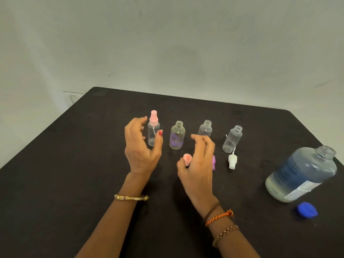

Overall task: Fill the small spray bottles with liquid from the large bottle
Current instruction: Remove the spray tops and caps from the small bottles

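Pink-topped spray bottle [153,130] stands just beyond left hand [141,146] — fingers spread.

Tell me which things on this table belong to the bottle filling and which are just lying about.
For the job: large bottle, four small spray bottles, white spray head, pink cap.
Lying about: blue cap, purple piece behind the right hand.

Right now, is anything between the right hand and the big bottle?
Nothing stands right in the line. From the right hand to the big bottle the black table is bare. The white sprayer lies just beyond that line, and the blue cap lies nearer the person than the bottle.
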